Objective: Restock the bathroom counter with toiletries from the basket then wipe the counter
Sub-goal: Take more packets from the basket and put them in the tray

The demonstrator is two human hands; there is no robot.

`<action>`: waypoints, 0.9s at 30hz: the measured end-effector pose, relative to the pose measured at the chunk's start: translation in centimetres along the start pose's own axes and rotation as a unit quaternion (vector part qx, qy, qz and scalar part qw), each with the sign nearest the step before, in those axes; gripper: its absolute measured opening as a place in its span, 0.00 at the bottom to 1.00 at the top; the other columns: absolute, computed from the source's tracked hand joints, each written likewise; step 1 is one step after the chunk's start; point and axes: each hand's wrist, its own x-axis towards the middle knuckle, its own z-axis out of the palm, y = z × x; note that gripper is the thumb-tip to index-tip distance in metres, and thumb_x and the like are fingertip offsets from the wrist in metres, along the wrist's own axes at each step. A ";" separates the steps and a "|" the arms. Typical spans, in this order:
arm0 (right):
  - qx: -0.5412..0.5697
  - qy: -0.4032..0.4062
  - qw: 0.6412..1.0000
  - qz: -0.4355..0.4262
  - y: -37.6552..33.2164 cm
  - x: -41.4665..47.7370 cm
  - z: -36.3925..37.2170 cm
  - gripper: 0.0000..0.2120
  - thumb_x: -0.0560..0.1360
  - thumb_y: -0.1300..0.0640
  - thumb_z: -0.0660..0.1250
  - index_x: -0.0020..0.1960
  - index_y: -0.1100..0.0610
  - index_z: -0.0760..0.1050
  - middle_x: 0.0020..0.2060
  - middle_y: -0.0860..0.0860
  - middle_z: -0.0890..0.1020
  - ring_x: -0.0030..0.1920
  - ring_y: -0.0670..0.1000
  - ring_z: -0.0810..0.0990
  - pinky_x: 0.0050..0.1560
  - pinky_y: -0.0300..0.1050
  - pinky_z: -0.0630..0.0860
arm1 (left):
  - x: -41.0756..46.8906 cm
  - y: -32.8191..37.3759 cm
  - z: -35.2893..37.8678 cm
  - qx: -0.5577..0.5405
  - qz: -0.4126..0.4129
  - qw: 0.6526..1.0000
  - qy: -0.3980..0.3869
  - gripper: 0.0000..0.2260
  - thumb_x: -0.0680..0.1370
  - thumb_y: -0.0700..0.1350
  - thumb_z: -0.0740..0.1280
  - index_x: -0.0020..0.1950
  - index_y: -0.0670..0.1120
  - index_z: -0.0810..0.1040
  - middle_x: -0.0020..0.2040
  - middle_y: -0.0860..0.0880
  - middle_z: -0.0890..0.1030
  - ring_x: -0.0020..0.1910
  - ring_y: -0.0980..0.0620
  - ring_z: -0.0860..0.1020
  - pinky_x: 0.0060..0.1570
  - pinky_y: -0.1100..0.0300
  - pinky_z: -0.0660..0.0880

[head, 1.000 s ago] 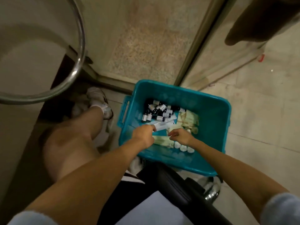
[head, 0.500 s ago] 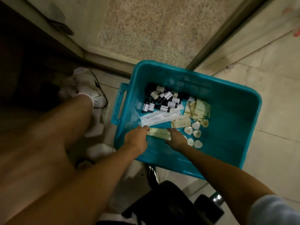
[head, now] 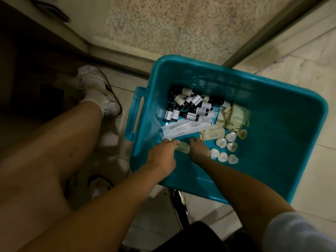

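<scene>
A teal plastic basket [head: 283,142] stands on the tiled floor in front of me. Inside lie several small dark bottles [head: 189,106] with white labels, long white sachets [head: 187,129], cream packets [head: 234,117] and round wrapped soaps [head: 225,148]. Both hands are down inside its near left corner. My left hand [head: 161,155] and my right hand [head: 198,150] each pinch one end of a pale flat packet [head: 182,148] lying between them. The fingertips are partly hidden behind the knuckles.
My bare left leg and white sneaker [head: 101,95] are just left of the basket. A speckled stone threshold [head: 172,30] and a metal door frame [head: 272,31] lie beyond it. A chrome chair leg [head: 181,206] and a dark seat sit below the basket's near edge.
The view has tilted down, losing the round metal rim at upper left. Both hands have slid back from the basket's middle to its near left corner, onto the pale packet.
</scene>
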 end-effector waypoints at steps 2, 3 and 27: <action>-0.018 0.006 1.000 0.007 -0.2 -0.1 0.1 0.21 0.77 0.61 0.61 0.68 0.58 0.62 0.66 0.57 0.67 0.65 0.58 0.68 0.60 0.52 0.70 | 0.1 0.0 0.2 0.002 0.001 1.000 -0.004 0.24 0.76 0.41 0.65 0.71 0.51 0.65 0.66 0.48 0.71 0.64 0.47 0.72 0.61 0.53 0.72; -0.024 0.008 1.000 0.008 -0.3 -0.1 0.2 0.19 0.77 0.61 0.60 0.68 0.58 0.63 0.65 0.58 0.68 0.65 0.58 0.69 0.60 0.52 0.70 | 0.2 0.0 0.3 0.002 0.001 1.000 -0.006 0.24 0.76 0.41 0.66 0.71 0.52 0.65 0.66 0.48 0.71 0.64 0.47 0.72 0.61 0.53 0.72; 0.510 0.001 0.854 -0.101 2.8 -8.6 -6.1 0.05 0.76 0.61 0.67 0.51 0.55 0.77 0.43 0.57 0.79 0.39 0.47 0.75 0.37 0.30 0.70 | -1.5 1.6 -0.6 -0.372 -0.174 0.911 0.028 0.19 0.74 0.41 0.69 0.64 0.42 0.72 0.59 0.39 0.78 0.57 0.40 0.78 0.58 0.50 0.75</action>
